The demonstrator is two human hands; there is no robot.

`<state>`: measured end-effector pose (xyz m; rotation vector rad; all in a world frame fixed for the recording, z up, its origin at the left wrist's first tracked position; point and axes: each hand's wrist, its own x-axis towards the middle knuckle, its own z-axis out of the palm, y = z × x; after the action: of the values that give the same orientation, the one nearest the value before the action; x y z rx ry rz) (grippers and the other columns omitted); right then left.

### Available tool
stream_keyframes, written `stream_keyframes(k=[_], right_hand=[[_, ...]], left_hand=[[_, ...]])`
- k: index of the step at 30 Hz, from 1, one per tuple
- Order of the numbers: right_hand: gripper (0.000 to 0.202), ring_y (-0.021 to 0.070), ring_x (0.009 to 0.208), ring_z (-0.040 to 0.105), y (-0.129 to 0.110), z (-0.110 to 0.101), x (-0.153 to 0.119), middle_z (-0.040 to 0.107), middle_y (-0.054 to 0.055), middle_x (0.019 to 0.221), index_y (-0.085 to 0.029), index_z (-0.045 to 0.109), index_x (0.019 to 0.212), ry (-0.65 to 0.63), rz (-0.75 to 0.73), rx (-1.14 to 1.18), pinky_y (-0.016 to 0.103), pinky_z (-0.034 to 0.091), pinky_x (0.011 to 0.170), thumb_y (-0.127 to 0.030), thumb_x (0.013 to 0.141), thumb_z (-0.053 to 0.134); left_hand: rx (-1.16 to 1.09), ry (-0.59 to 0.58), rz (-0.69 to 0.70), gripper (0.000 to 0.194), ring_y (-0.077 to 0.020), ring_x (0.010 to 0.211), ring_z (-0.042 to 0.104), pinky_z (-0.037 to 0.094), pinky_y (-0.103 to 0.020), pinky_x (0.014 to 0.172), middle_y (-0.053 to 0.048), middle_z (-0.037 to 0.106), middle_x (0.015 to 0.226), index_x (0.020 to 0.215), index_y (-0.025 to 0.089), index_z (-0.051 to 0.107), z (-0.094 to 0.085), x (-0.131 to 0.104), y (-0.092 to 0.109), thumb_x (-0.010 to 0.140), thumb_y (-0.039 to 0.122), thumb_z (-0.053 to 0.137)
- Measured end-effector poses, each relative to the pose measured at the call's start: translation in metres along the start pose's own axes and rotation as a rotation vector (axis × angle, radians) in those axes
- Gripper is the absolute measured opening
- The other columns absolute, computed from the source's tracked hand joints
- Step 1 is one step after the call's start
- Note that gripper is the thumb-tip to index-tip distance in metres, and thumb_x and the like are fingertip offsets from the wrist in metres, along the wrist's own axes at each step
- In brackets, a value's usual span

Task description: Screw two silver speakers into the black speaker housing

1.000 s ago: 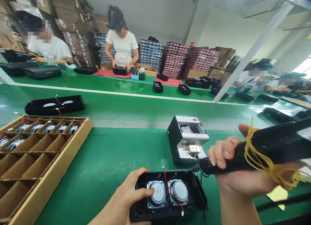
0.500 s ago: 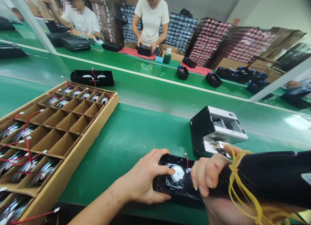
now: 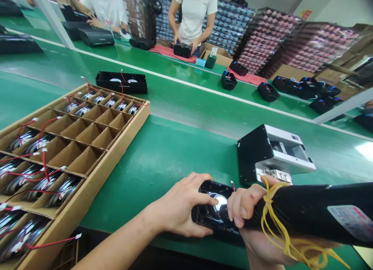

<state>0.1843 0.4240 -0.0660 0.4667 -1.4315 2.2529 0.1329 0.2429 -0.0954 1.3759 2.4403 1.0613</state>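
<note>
While the left hand [image 3: 179,208] clamps down on the black speaker housing [image 3: 211,209] at the near edge of the green bench [image 3: 163,157], fingers wrapped over its left end, the right hand [image 3: 247,211] is clenched around the black electric screwdriver [image 3: 314,211], its tip end down over the round speaker driver [image 3: 218,204] in the housing. Yellow cord [image 3: 279,227] is looped round the tool just behind that fist. Just beyond the right hand sits the black-and-white screw feeder [image 3: 274,153]. Well off to the left of the left hand lies the cardboard divider tray [image 3: 116,145], speaker drivers with red wires in several cells. Past it, another black housing [image 3: 122,82] rests on the belt.
</note>
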Motion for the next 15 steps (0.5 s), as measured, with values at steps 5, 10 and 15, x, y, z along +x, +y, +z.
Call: stream_keyframes(k=[5,10,15], right_hand=[[0.041,0.0116,0.045,0.049,0.0016,0.0011,-0.0005,0.049,-0.004,0.067,-0.031,0.06,0.132,-0.011,0.025,-0.017,0.024,0.046,0.044,-0.057,0.104,0.046],[0.052,0.0117,0.042,0.044,0.0041,0.0033,-0.0008,0.046,-0.004,0.067,-0.032,0.062,0.13,0.047,0.004,-0.08,0.026,0.043,0.041,-0.069,0.1,0.042],[0.04,0.0111,0.04,0.044,0.0037,0.0032,-0.0017,0.048,-0.006,0.064,-0.034,0.062,0.129,0.007,0.021,-0.066,0.024,0.043,0.042,-0.057,0.097,0.061]], left_hand=[[-0.009,0.001,0.01,0.06,-0.0266,0.123,0.049,0.044,-0.042,0.11,-0.007,0.045,0.141,0.121,0.03,0.071,0.0001,0.0004,-0.0004,0.066,0.043,0.089],[-0.01,0.0,0.004,0.059,-0.0271,0.123,0.049,0.044,-0.042,0.109,-0.007,0.044,0.141,0.12,0.03,0.071,-0.0005,0.0,0.0002,0.066,0.043,0.089],[-0.023,0.002,0.018,0.058,-0.0275,0.124,0.049,0.045,-0.042,0.109,-0.007,0.046,0.14,0.119,0.028,0.071,-0.0013,0.0009,0.0008,0.066,0.042,0.09]])
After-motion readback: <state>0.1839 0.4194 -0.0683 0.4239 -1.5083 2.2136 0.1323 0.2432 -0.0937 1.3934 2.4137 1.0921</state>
